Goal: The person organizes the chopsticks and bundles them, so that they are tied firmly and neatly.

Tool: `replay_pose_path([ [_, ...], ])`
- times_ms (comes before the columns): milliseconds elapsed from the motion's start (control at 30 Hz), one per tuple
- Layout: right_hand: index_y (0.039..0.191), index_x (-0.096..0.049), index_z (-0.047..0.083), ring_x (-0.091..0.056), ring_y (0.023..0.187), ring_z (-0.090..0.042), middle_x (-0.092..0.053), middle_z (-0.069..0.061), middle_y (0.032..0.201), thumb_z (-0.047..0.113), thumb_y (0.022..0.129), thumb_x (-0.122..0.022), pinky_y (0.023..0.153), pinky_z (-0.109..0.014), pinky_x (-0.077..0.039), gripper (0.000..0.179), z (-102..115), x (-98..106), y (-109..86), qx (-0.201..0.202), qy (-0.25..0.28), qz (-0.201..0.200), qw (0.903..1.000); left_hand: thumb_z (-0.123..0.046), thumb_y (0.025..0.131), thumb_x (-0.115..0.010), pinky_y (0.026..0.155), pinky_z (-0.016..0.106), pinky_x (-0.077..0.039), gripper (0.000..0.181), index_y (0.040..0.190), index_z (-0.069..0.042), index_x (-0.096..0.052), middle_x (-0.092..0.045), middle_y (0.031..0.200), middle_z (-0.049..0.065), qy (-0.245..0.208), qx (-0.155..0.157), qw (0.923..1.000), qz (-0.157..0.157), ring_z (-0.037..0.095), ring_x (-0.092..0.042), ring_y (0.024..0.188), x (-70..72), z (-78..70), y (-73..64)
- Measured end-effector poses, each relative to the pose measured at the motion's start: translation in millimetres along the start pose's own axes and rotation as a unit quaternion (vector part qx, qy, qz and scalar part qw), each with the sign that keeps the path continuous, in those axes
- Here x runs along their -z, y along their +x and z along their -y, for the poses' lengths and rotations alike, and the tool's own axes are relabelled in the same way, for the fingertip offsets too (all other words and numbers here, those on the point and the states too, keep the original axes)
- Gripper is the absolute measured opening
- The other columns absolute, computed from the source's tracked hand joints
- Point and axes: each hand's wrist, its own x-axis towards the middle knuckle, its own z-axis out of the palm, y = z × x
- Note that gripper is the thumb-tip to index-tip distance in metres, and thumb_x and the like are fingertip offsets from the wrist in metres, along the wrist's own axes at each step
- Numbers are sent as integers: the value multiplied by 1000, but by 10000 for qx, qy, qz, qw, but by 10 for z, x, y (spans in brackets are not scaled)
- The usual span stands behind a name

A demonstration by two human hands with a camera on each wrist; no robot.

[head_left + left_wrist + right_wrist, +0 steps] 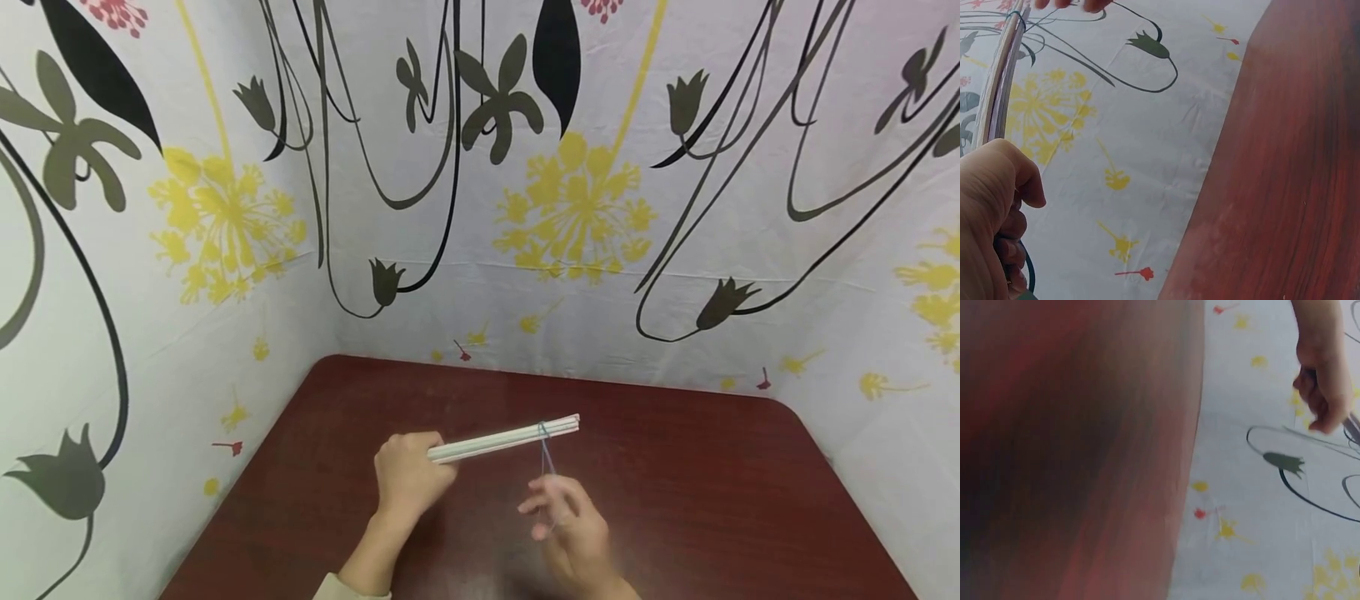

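My left hand grips one end of a bundle of long, thin, pale sticks, whose exact kind I cannot tell. The bundle is held above the table, its free end pointing right and slightly up. Around it near that end goes a thin blue rubber band, stretched down toward my right hand. The right hand's bent fingers hold the band's lower part, below the bundle. In the left wrist view the band loops round the bundle's far end, and a few right fingertips show at the top edge.
A dark red-brown wooden table with rounded far corners lies below both hands. White cloth printed with flowers and stems hangs behind it and to the sides. By the left hand's lower fingers curves a dark cord.
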Motion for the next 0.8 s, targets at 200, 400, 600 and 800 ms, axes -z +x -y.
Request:
replay_pose_path([
  [200,157,-18,-4,-69,90,-15,-59,-14,128,7,107,-37,64,-26,-56,55,37,-125,-115,-1126,1657,-1228,9720,-14,50,-65,39,30,-24,27,47,-28,-42,-28,44,-17,154,-97,9997,-152,9,-28,40,-10,-45,5],
  [400,156,-33,3,-71,94,-14,-67,-12,121,16,109,-31,71,-29,-59,48,111,-58,-163,-2658,3520,-2069,8733,-14,50,-67,38,26,-19,32,45,-29,-39,-26,44,-16,215,-432,9968,-632,6,-21,41,-31,-18,-18],
  [600,150,-42,1,-73,95,-18,-68,-17,122,16,111,-23,73,-27,-58,46,45,113,-123,-2424,4178,-1900,8547,-17,57,-71,38,22,-17,35,45,-28,-40,-31,43,-15,126,-1071,9845,-1380,4,-21,39,-31,-12,4],
  [800,141,-57,5,-74,85,-14,-72,-14,116,27,111,-24,67,-24,-57,49,-22,251,-78,-2488,4419,-1719,8446,-16,61,-68,39,20,-15,33,46,-27,-42,-32,44,-14,6,-1420,9767,-1610,2,-20,39,-14,22,21],
])
